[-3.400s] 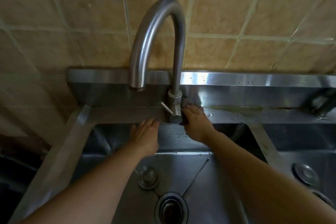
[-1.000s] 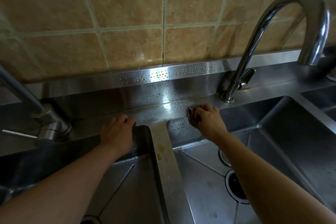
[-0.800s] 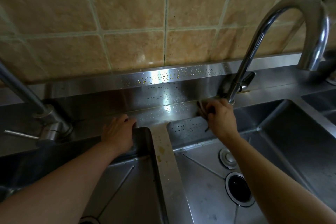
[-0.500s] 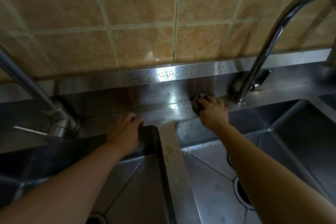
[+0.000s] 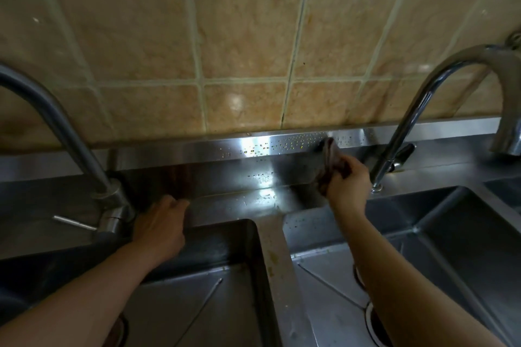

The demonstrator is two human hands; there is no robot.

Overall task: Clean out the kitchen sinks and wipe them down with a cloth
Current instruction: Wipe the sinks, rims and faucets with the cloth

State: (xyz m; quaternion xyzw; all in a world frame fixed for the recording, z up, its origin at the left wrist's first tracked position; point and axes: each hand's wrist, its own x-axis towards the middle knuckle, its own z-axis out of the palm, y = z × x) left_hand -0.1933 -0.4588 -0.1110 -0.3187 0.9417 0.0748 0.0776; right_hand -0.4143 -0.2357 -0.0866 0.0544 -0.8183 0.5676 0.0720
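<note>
Two steel sinks (image 5: 214,248) are seen side by side, split by a stained divider (image 5: 275,259). A dark cloth (image 5: 327,166) is gripped in the curled fingers of the right hand (image 5: 348,186); it juts up and left of the knuckles, pressed against the wet backsplash (image 5: 253,149) beside the right faucet (image 5: 400,132). The left hand (image 5: 162,222) is laid flat on the left basin's rear ledge, fingers relaxed.

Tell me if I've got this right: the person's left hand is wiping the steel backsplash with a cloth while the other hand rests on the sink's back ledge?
Not quite. The head view shows the right hand holding the cloth against the steel backsplash; the left hand is the one resting on the sink's back ledge.
</note>
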